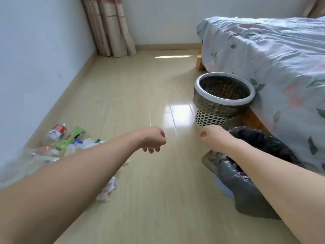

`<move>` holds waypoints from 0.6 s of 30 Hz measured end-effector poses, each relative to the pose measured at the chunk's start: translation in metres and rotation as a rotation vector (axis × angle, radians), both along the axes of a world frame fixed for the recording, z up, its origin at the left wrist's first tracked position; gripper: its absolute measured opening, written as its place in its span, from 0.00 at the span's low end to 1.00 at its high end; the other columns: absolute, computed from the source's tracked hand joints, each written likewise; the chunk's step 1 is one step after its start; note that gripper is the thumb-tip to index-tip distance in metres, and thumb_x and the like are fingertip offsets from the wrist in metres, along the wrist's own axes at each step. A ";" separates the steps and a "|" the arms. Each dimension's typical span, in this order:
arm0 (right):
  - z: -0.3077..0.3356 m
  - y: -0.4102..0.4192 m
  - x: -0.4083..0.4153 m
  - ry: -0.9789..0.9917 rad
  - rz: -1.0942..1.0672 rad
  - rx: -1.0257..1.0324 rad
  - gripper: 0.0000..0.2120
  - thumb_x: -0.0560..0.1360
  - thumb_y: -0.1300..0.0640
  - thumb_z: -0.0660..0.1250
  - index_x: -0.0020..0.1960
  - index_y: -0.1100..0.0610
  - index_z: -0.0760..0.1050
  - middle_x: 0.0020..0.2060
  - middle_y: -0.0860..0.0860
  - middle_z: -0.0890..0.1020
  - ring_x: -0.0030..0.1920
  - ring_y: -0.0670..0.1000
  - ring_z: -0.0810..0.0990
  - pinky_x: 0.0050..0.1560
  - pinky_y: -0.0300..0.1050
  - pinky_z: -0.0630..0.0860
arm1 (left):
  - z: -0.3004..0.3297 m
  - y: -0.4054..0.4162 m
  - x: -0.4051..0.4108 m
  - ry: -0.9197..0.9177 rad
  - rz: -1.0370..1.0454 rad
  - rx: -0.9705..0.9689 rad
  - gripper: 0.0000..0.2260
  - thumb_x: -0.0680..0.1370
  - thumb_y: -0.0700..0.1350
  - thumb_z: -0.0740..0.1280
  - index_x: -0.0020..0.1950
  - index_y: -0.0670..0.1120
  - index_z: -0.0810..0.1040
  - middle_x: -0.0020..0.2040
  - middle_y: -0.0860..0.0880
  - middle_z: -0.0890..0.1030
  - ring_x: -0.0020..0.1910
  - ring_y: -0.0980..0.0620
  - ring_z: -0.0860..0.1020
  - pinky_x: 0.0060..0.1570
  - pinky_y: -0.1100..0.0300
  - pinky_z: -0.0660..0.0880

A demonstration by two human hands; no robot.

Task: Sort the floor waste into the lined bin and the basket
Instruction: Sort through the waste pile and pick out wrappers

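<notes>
A pile of floor waste lies along the left wall: a clear bottle with a red label (56, 132), a green-labelled bottle (70, 138), more clear plastic (26, 155) and crumpled white paper (108, 190). The perforated basket (224, 95) with a white rim stands by the bed. Nearer me is the bin lined with a black bag (246, 184). My left hand (153, 139) hangs over bare floor, fingers loosely curled, holding nothing. My right hand (211, 135) is stretched out in front of the basket, above the lined bin, fingers curled under and empty as far as I can see.
A bed (272, 59) with a floral sheet fills the right side, its wooden frame behind the basket. A curtain (112, 27) hangs in the far corner. Wooden floor runs between wall and bed.
</notes>
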State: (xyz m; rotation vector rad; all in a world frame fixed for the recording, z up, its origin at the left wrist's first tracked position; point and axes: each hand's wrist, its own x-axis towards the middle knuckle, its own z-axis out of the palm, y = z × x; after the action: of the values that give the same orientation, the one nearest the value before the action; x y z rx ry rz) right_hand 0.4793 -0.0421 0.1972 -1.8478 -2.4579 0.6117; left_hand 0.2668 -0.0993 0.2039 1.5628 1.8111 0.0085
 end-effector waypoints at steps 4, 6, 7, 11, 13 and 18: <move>-0.037 -0.059 -0.157 0.068 0.339 -0.101 0.17 0.75 0.61 0.58 0.61 0.54 0.76 0.60 0.51 0.77 0.59 0.53 0.76 0.58 0.45 0.74 | -0.038 -0.071 -0.122 0.199 0.071 -0.081 0.13 0.76 0.40 0.56 0.55 0.41 0.77 0.46 0.45 0.82 0.39 0.47 0.77 0.37 0.59 0.72; -0.068 -0.114 -0.234 0.087 0.470 -0.166 0.16 0.75 0.63 0.58 0.60 0.56 0.77 0.58 0.53 0.78 0.58 0.55 0.76 0.53 0.42 0.73 | -0.072 -0.122 -0.178 0.266 0.069 -0.134 0.12 0.76 0.41 0.58 0.54 0.41 0.78 0.52 0.44 0.81 0.46 0.45 0.78 0.44 0.57 0.73; -0.084 -0.142 -0.263 0.075 0.529 -0.202 0.15 0.75 0.63 0.59 0.58 0.57 0.78 0.57 0.55 0.78 0.57 0.55 0.76 0.50 0.41 0.72 | -0.091 -0.150 -0.200 0.253 0.072 -0.177 0.11 0.76 0.42 0.58 0.52 0.42 0.78 0.52 0.43 0.81 0.48 0.45 0.78 0.45 0.57 0.73; -0.149 -0.235 -0.341 -0.008 0.668 -0.328 0.14 0.75 0.63 0.59 0.60 0.59 0.75 0.59 0.57 0.75 0.60 0.58 0.75 0.55 0.47 0.73 | -0.168 -0.260 -0.266 0.263 0.165 -0.322 0.12 0.78 0.42 0.56 0.50 0.40 0.78 0.52 0.39 0.81 0.50 0.41 0.79 0.46 0.54 0.74; -0.174 -0.261 -0.364 -0.028 0.667 -0.366 0.17 0.76 0.64 0.58 0.64 0.60 0.69 0.63 0.57 0.70 0.60 0.58 0.74 0.52 0.47 0.72 | -0.199 -0.306 -0.288 0.297 0.332 -0.246 0.11 0.79 0.44 0.56 0.54 0.42 0.76 0.55 0.41 0.80 0.53 0.41 0.78 0.49 0.54 0.74; -0.211 -0.286 -0.409 -0.079 0.648 -0.302 0.16 0.79 0.56 0.58 0.66 0.58 0.63 0.62 0.57 0.68 0.56 0.58 0.77 0.43 0.46 0.67 | -0.242 -0.352 -0.313 0.240 0.827 0.063 0.15 0.79 0.46 0.60 0.64 0.44 0.68 0.61 0.44 0.76 0.55 0.42 0.78 0.47 0.53 0.74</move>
State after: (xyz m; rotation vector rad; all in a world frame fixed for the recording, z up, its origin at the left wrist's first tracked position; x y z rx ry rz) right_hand 0.0703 -0.3285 -0.0138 -1.1057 -3.1676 0.9822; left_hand -0.0460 -0.4515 -0.0383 0.7732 2.5466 0.2763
